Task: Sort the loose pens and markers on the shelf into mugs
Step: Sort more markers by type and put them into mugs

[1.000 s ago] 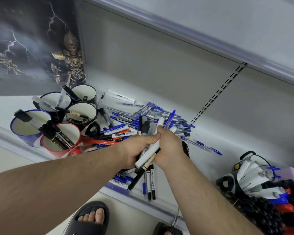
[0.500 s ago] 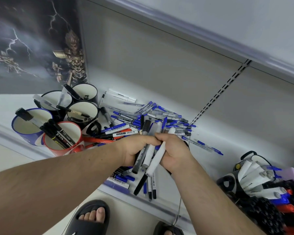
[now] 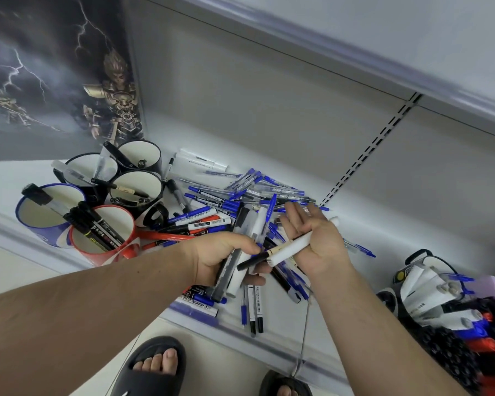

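Note:
A heap of loose pens and markers [image 3: 240, 192], mostly blue-capped, covers the white shelf [image 3: 397, 232]. My left hand [image 3: 217, 258] grips a bundle of grey and white markers [image 3: 253, 224] just above the heap's front. My right hand [image 3: 317, 235] is beside it, palm up with straight fingers, and a white marker with a black tip [image 3: 292, 247] lies across the palm; its tip reaches my left thumb. At the left stand a red mug [image 3: 97, 257], a blue mug [image 3: 40, 232] and three black mugs [image 3: 155, 160], each holding a few markers.
A dark poster [image 3: 55, 67] closes the shelf's left end. At the right stand containers full of white, blue, red and black markers [image 3: 440, 304]. The upper shelf [image 3: 326, 47] overhangs. Pens jut over the shelf's front edge [image 3: 269, 342]. My sandalled feet [image 3: 155, 364] are below.
My right hand has let go of the bundle, opened and turned palm up with one white marker on it. My left hand keeps the other markers.

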`<state>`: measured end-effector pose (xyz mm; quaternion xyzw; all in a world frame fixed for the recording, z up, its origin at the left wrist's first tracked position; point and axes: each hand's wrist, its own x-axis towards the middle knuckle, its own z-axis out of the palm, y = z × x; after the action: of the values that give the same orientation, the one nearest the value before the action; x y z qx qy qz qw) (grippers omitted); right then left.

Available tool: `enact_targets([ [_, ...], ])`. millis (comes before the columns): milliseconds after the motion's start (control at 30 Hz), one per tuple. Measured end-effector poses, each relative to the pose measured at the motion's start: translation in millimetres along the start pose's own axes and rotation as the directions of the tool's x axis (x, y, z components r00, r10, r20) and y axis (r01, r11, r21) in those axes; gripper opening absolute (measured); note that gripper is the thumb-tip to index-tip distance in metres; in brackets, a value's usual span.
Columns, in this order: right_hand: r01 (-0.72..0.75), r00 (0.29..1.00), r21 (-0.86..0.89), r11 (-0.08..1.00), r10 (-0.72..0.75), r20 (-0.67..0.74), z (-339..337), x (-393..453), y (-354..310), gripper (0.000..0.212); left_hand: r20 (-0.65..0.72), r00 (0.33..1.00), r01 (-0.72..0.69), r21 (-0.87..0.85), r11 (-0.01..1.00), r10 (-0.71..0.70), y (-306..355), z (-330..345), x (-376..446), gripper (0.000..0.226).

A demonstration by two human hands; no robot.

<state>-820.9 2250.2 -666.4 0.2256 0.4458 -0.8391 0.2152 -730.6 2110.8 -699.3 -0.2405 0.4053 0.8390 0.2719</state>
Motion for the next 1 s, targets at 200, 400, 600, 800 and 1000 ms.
enact_targets([
  [200,0.104,0.991,-0.099,0.99,-0.094,0.099,6,-1,-13,0.06,0.004,1.0,-0.001,0.074,0.997,0.001,3,5,0,0.014],
  [400,0.159,0.986,-0.322,0.933,-0.13,0.108,4,-2,-18,0.059,0.047,0.999,0.004,0.158,0.988,-0.012,8,19,-4,0.016],
  [600,0.208,0.978,-0.498,0.842,-0.175,0.113,3,-13,-26,0.045,0.052,0.998,-0.04,0.311,0.949,0.025,21,55,-14,0.017],
  [800,0.404,0.912,-0.768,0.497,-0.284,0.296,-25,-59,-80,0.006,-0.114,0.978,-0.096,0.491,0.866,0.173,27,71,-34,0.016],
  [1000,0.476,0.879,-0.815,0.331,-0.195,0.434,-61,-103,-109,0.015,-0.142,0.97,-0.055,0.659,0.75,0.195,23,115,-48,0.058],
])
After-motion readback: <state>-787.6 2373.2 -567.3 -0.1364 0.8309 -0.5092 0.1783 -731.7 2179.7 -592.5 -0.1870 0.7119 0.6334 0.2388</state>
